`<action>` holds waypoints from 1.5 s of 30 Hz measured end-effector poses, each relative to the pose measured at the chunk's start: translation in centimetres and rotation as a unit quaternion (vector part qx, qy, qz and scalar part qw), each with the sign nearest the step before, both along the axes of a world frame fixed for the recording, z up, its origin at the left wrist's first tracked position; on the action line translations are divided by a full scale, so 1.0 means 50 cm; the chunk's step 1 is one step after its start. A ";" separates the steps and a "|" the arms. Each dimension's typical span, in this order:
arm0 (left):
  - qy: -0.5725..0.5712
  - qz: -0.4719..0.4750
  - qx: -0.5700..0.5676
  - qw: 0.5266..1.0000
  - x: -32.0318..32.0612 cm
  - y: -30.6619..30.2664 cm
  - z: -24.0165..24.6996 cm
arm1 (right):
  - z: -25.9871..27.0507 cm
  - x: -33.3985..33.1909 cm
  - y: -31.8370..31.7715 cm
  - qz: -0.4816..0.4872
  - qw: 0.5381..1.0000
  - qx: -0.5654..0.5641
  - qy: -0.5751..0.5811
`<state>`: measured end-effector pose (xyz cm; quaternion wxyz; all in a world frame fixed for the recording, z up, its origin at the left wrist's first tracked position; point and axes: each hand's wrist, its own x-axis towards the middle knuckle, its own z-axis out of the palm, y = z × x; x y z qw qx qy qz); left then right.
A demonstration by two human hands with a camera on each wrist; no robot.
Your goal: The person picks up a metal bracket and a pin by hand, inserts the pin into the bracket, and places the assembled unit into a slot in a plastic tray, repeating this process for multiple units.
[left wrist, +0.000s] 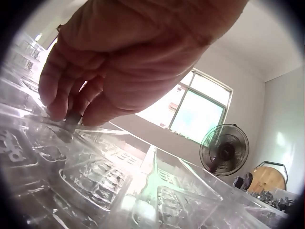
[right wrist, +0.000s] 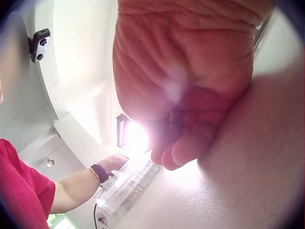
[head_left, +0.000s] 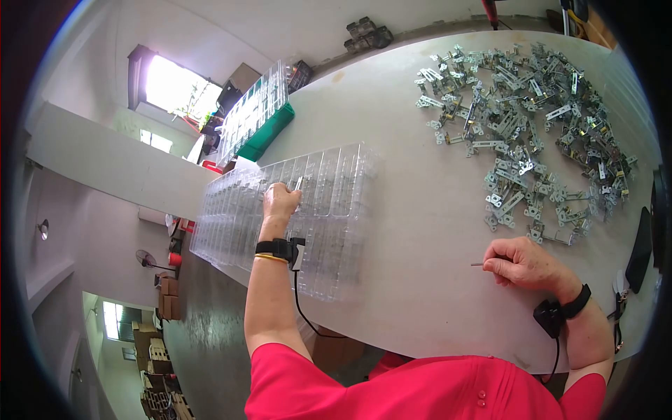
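Over the clear plastic tray [head_left: 329, 255], my left hand [head_left: 281, 201] pinches a small metal hinge-like part [head_left: 299, 183] between thumb and fingers. In the left wrist view that hand [left wrist: 128, 62] reaches down to the tray's moulded compartments [left wrist: 95, 183], the part's grey end [left wrist: 73, 118] showing below the fingertips. My right hand [head_left: 525, 264] rests low over the white table with its fingers curled round a thin metal rod [head_left: 477, 264]. Only the rod's tip sticks out to the left. In the right wrist view the curled fingers of that hand [right wrist: 186, 62] hide the rod.
A large heap of metal hinge-like parts [head_left: 514, 126] spreads over the far right of the white table [head_left: 413, 231]. Behind the tray, more clear trays stand on a green crate [head_left: 266, 133]. A black-handled tool [head_left: 638, 252] lies at the right edge.
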<state>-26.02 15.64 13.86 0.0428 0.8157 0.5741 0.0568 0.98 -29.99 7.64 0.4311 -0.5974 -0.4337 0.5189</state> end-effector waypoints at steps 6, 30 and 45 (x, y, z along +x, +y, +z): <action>0.000 0.002 0.049 0.999 -0.041 0.058 -0.012 | -0.002 -0.001 0.003 -0.002 1.000 0.006 -0.015; 0.025 -0.029 0.069 0.997 -0.042 0.029 0.019 | 0.001 -0.004 0.001 -0.019 1.000 -0.003 0.016; 0.067 -0.064 0.094 0.991 0.001 0.005 0.025 | -0.003 0.000 -0.001 -0.009 0.999 0.021 -0.044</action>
